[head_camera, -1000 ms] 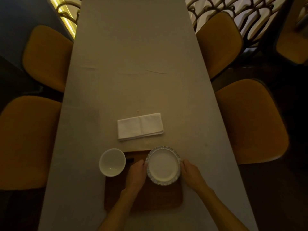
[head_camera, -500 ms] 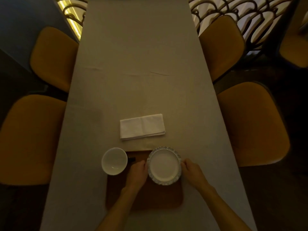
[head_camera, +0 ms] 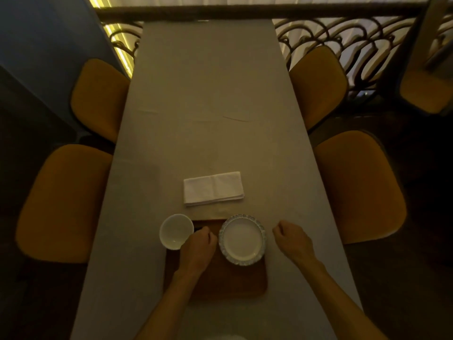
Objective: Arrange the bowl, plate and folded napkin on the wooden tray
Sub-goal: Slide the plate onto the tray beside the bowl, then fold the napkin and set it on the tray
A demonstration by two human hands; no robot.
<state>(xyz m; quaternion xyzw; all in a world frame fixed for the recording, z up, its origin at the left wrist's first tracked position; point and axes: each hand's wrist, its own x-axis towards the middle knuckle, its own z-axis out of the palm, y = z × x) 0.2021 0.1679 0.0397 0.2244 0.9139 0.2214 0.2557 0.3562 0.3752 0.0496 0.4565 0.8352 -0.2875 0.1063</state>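
Note:
A white plate [head_camera: 242, 240] with a patterned blue rim rests on the far right part of the wooden tray [head_camera: 235, 280]. The white bowl [head_camera: 176, 231] stands at the tray's far left corner, partly over its edge. A folded white napkin [head_camera: 212, 188] lies on the tablecloth beyond the tray. My left hand [head_camera: 199, 245] hovers over the tray between bowl and plate, fingers curled, holding nothing. My right hand [head_camera: 291, 239] is to the right of the plate, off the tray, loosely curled and empty.
The long table [head_camera: 208, 106] has a grey cloth. Mustard chairs stand on both sides: left [head_camera: 66, 200], right [head_camera: 358, 185]. An ornate metal railing [head_camera: 343, 38] runs behind the table's far end.
Both hands have let go of the plate and drawn away from its rim, the right one moving out to the right. The plate stays on the tray. The camera has tilted up.

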